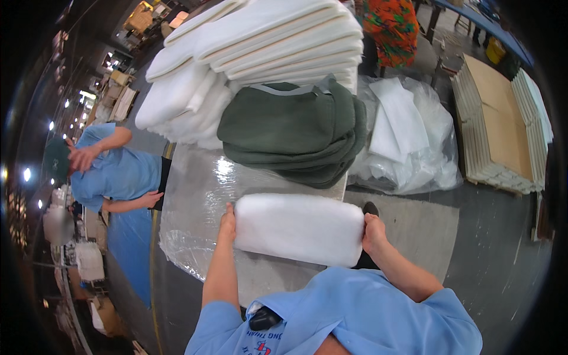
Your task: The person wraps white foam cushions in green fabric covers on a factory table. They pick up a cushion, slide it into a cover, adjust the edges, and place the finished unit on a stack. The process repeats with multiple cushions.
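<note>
Padding [299, 229], white, left grip [228, 222], right grip [374, 234], each clasping one end

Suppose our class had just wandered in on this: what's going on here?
A person holds a white padded block by its two ends, the left hand at one and the right hand at the other. Beyond it, dark green fabric pieces lie piled on a plastic-covered surface, with stacked white pads behind. A co-worker is at the left, one hand raised near the head.
</note>
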The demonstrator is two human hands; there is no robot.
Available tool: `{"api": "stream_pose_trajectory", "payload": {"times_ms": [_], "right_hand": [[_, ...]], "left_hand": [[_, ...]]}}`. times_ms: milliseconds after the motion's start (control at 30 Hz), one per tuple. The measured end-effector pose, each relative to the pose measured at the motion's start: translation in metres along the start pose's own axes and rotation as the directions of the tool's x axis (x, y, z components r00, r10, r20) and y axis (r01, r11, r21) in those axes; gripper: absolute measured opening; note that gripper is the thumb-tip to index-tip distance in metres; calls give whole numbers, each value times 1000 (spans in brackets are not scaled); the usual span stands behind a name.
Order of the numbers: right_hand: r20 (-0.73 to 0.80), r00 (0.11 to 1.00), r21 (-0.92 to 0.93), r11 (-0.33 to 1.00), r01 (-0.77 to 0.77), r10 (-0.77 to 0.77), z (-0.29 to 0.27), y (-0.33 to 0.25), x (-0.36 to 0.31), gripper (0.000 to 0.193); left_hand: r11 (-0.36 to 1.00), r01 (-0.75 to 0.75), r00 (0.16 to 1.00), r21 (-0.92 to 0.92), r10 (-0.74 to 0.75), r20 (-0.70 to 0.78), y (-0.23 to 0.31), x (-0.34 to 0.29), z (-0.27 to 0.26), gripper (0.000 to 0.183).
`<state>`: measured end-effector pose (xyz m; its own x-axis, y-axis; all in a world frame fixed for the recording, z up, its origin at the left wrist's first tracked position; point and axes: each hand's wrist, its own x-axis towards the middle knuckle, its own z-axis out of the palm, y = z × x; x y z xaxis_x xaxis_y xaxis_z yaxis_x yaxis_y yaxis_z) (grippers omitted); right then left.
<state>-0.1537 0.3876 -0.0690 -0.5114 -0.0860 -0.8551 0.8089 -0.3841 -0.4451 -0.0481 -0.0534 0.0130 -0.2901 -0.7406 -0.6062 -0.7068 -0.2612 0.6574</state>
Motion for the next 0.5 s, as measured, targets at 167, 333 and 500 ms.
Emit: {"api": "stream_pose_trajectory", "payload": {"times_ms": [167,333,500], "right_hand": [[130,978,-34,985,169,-163,46,-18,-25,13],[488,822,26,946,322,-293,109,-28,-44,11],[776,618,-28,972,235,-127,131,-29,-38,15]], "left_hand": [[766,-163,987,-622,136,-91,-45,-36,-56,72],[252,-235,969,-939,140,-205,-120,-109,-115,60],[68,-517,744,-853,529,-409,-218,-193,-127,69]]}}
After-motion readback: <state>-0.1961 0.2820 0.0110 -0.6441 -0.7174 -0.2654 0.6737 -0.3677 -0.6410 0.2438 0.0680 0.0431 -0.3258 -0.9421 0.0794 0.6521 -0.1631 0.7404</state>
